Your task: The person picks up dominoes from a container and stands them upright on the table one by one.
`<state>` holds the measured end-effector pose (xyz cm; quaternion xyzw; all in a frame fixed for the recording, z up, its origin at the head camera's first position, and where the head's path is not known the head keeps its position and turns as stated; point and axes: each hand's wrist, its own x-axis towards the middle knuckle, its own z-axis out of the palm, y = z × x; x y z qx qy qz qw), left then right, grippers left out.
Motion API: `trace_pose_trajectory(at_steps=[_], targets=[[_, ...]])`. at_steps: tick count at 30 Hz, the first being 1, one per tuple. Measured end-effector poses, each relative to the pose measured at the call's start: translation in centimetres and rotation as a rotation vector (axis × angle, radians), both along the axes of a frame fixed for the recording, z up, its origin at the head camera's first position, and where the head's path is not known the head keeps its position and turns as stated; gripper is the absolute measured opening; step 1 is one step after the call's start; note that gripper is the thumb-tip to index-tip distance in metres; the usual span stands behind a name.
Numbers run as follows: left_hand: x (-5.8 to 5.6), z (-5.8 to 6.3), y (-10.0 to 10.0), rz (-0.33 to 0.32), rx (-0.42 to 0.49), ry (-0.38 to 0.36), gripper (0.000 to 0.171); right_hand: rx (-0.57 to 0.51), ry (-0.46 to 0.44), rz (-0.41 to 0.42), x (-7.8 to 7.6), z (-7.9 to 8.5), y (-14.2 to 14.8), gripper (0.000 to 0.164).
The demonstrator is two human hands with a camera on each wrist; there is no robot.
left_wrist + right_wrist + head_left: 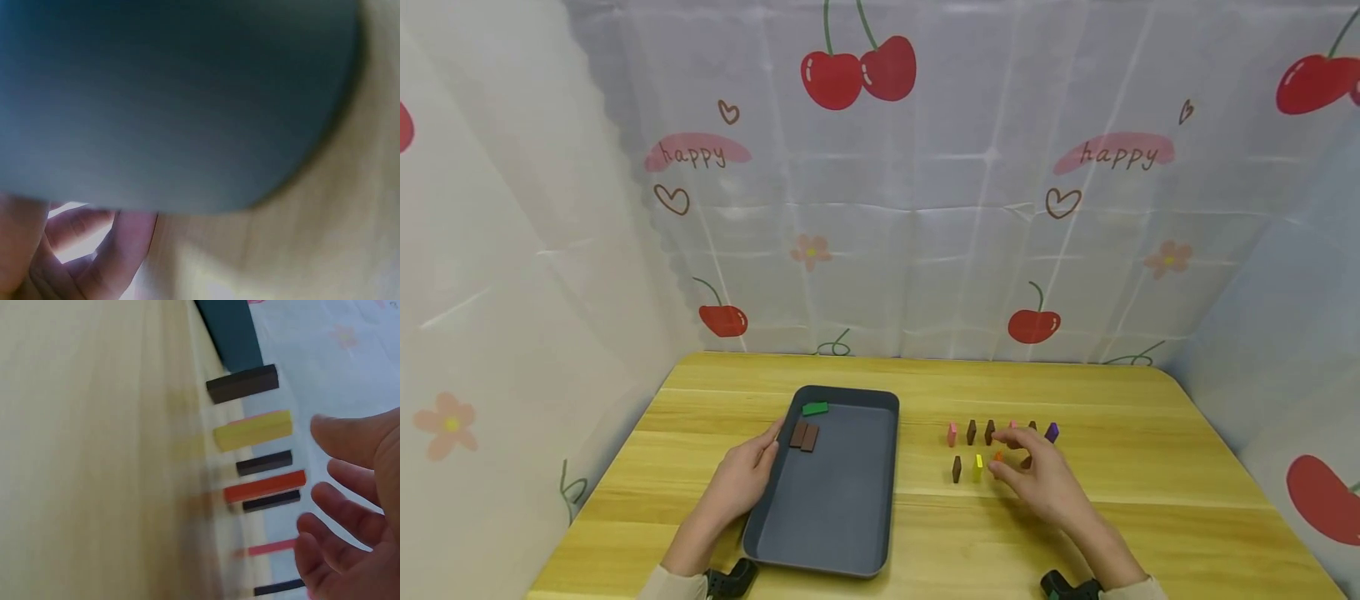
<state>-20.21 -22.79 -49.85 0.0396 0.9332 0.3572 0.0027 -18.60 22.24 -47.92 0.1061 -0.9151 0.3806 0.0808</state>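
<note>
Gripped by left hand [737, 482] at left rim: tray [831, 508], with green block [815, 408] and two brown blocks [809, 437] inside. Near right hand [1047, 479], fingers parted: orange block [997, 457], upright on table [1157, 467].

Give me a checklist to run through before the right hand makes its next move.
1. Tray steadied: ok, the left hand holds its left side.
2. Room in the tray: ok, a green block and two brown blocks lie toward its far left; the rest is bare.
3. Right hand free: ok, thumb and fingers are apart, holding nothing.
4. Orange block gripped: not ok, it stands ungripped near the thumb.
5. Yellow block upright: ok, it stands in the near row.
6. Fingers clear of the far row of blocks: cannot tell, they partly cover it.
</note>
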Motion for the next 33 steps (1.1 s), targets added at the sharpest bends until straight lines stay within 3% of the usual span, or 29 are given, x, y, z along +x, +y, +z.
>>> trace_pose_trajectory(at_steps=[3,13,19,26,33], targets=[[-0.1,0.1,0.0,-0.006,0.001,0.004,0.050,0.016,0.051,-0.007,0.3,0.6,-0.4,0.036],[0.0,0.1,0.1,0.000,0.008,0.001,0.049,0.023,0.098,0.029,1.3,1.5,-3.1,0.033],[-0.1,0.1,0.1,0.001,-0.006,0.009,0.049,-0.014,0.118,0.100,1.4,1.5,-4.9,0.035],[0.0,0.0,0.1,0.004,-0.007,0.012,0.049,-0.023,0.066,0.193,1.1,2.4,-7.7,0.033],[0.0,0.1,0.1,0.005,-0.004,0.007,0.049,-0.031,0.074,0.293,0.5,3.0,-10.5,0.034]])
